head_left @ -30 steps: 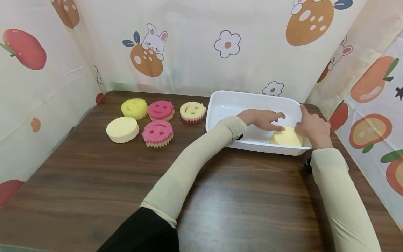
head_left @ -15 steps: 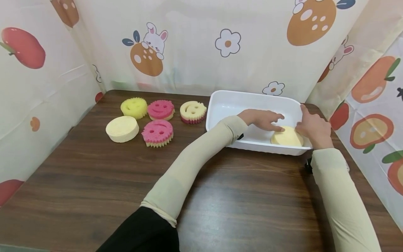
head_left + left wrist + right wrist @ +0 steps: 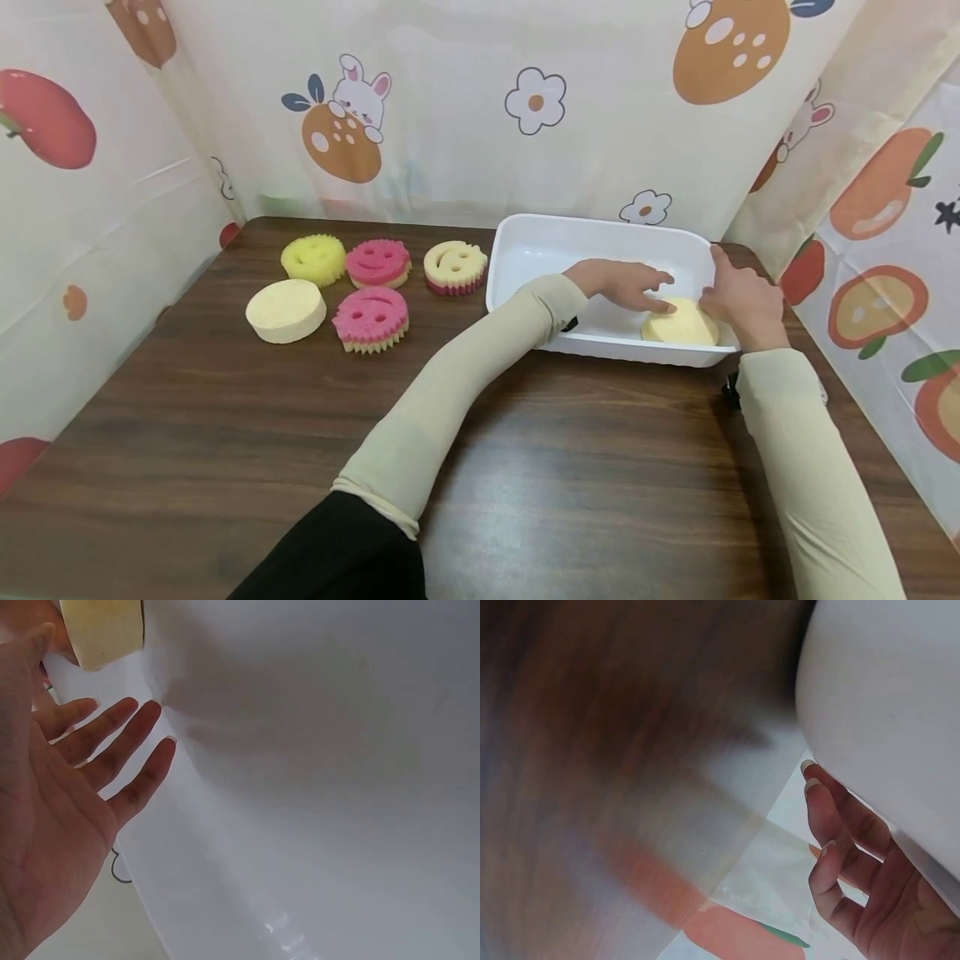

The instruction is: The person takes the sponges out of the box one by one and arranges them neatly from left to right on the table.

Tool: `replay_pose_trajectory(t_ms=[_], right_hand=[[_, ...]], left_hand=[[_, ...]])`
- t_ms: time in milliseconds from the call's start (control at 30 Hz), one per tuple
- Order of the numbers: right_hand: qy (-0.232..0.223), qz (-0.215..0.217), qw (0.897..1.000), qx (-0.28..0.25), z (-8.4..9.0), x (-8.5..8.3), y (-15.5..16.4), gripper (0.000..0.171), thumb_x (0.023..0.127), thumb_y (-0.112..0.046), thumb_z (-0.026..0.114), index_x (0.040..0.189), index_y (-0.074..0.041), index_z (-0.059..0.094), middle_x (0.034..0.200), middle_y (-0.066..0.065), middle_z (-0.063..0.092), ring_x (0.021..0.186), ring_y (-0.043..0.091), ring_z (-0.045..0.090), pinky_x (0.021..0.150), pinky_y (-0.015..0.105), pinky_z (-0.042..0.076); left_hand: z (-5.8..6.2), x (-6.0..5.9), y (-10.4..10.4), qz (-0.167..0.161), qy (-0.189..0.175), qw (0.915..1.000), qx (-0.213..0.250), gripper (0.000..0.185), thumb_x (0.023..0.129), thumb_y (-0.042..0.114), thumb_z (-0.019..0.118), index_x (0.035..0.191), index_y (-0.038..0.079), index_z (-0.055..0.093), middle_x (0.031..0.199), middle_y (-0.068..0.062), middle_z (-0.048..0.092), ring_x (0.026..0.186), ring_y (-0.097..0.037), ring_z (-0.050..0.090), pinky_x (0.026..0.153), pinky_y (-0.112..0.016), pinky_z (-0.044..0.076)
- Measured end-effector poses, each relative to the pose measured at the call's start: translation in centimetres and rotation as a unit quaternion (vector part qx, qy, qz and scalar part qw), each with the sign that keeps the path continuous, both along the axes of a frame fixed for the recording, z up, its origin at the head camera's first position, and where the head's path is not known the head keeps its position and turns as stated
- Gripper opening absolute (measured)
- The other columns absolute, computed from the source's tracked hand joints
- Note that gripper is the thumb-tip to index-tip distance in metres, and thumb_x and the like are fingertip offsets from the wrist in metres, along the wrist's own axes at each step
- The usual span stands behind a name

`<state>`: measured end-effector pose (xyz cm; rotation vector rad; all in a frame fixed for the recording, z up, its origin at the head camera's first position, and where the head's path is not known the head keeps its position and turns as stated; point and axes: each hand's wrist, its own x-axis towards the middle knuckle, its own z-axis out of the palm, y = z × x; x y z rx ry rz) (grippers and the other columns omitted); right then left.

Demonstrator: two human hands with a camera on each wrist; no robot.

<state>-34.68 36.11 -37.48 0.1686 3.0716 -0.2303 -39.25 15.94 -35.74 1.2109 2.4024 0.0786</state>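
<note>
My left hand is inside the white tub, fingers straight and spread, the fingertips resting on the top of the pale yellow round sponge. In the left wrist view that hand shows as an open palm with the fingers fanned out next to the tub's white wall, and the sponge sits just past my thumb.

My right hand is at the right end of the tub, at the rim, just beside the sponge. The thumb points up along the tub's edge. From the right wrist view the fingers are loosely bent against the outside of the tub and close round nothing I can see; whether the hand also touches the sponge I cannot tell.

The sponge lies flat in the near right corner of the tub, between my two hands.

Well to the left of my left hand, five more sponges lie on the brown wooden worktop: a yellow smiley one, a pink smiley one and a cream smiley one with a pink base in a far row, and nearer me a plain pale round one and another pink smiley one. The cream one lies just beside the tub's left wall.
</note>
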Motion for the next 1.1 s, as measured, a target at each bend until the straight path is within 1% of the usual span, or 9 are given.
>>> replay_pose_trajectory(t_ms=[267,567,867,1000,1100], right_hand=[[-0.006,0.001,1.0,-0.003,0.1,0.0,-0.2,0.085,0.092,-0.026,0.055,0.159,-0.011,0.006,0.129,0.041,0.046,0.108,0.057,0.051,0.09,0.075,0.039],[-0.001,0.001,1.0,-0.002,0.1,-0.1,-0.1,0.084,0.092,-0.025,0.055,0.159,-0.011,0.007,0.128,0.042,0.047,0.108,0.058,0.051,0.089,0.076,0.038],[-0.005,0.002,1.0,-0.005,0.1,-0.1,-0.1,0.084,0.091,-0.025,0.053,0.16,-0.012,0.005,0.132,0.042,0.045,0.111,0.06,0.049,0.092,0.076,0.035],[-0.002,0.002,1.0,-0.002,0.1,0.0,-0.2,0.083,0.092,-0.024,0.051,0.16,-0.012,0.005,0.128,0.043,0.047,0.108,0.06,0.052,0.089,0.074,0.038],[0.002,0.001,1.0,0.001,0.1,0.0,-0.2,0.082,0.092,-0.024,0.05,0.16,-0.012,0.006,0.126,0.043,0.048,0.107,0.059,0.053,0.086,0.072,0.04]], left_hand=[[-0.4,-0.1,0.2,-0.019,-0.001,0.9998,0.009,0.073,0.101,0.06,0.036,0.159,0.019,0.021,0.157,-0.001,0.04,0.145,-0.008,0.033,0.119,-0.018,0.024],[-0.4,-0.2,0.6,-0.035,-0.012,0.9992,0.018,0.067,0.101,0.058,0.039,0.157,0.021,0.029,0.154,0.001,0.042,0.142,-0.007,0.037,0.116,-0.017,0.028],[-0.9,-0.3,0.8,-0.066,-0.01,0.9963,0.053,0.061,0.102,0.052,0.044,0.151,0.016,0.037,0.145,0.002,0.05,0.129,-0.006,0.046,0.107,-0.014,0.034],[-1.1,-0.3,0.8,-0.085,-0.008,0.9938,0.071,0.054,0.102,0.047,0.048,0.145,0.014,0.043,0.139,0.002,0.054,0.124,-0.007,0.05,0.102,-0.013,0.036],[-1.1,-0.4,0.8,-0.087,-0.015,0.9927,0.081,0.051,0.102,0.045,0.049,0.141,0.014,0.045,0.136,0.002,0.055,0.12,-0.006,0.051,0.1,-0.013,0.037]])
